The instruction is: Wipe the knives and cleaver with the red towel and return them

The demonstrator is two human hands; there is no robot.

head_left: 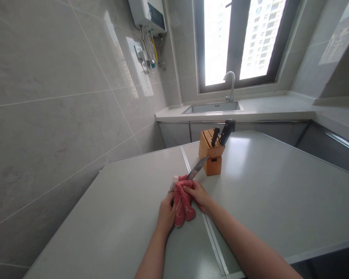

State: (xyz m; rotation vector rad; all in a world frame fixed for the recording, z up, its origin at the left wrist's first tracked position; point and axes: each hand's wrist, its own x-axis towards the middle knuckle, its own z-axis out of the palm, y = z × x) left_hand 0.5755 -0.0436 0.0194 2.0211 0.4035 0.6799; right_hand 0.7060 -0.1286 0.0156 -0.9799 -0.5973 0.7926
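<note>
My left hand (pixel 166 212) grips the handle of a knife, which is hidden under a pink cloth (pixel 182 201). The knife's steel blade (pixel 197 168) sticks out past the cloth toward a wooden knife block (pixel 211 155). My right hand (pixel 199 195) presses the pink cloth around the base of the blade. Two black-handled knives (pixel 226 131) stand in the block's slots. All of this is on the grey countertop (pixel 133 201).
A sink (pixel 212 107) with a curved tap (pixel 230 83) sits under the window at the back. A water heater (pixel 148 15) hangs on the tiled wall at the left. A seam (pixel 213 248) runs across the countertop under my hands.
</note>
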